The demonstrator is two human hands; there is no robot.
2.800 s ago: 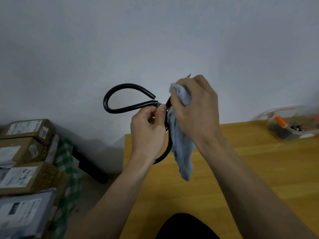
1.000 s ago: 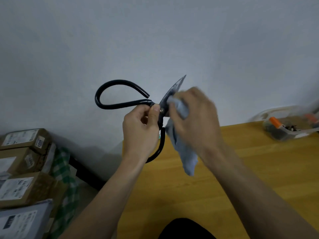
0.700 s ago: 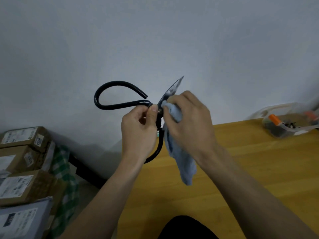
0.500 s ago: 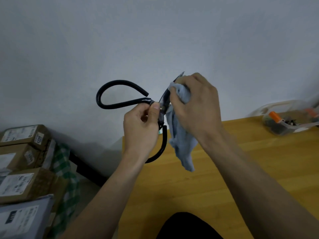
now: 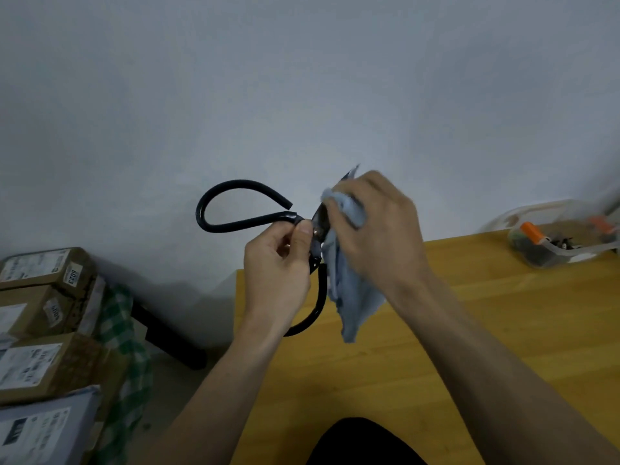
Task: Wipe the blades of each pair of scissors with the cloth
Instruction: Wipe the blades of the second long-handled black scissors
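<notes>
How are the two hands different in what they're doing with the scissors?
The left hand pinches the black scissors near the pivot; the right hand grips the blue cloth around the blades. The left hand is lower and nearer the handle loops; the right hand is higher, covering most of the blades. Both are held up above the wooden table.

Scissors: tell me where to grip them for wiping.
Pinch the scissors at the pivot, from the handle side, as the left hand does. The loops point away from the blades, so the cloth in the right hand runs free.
</notes>
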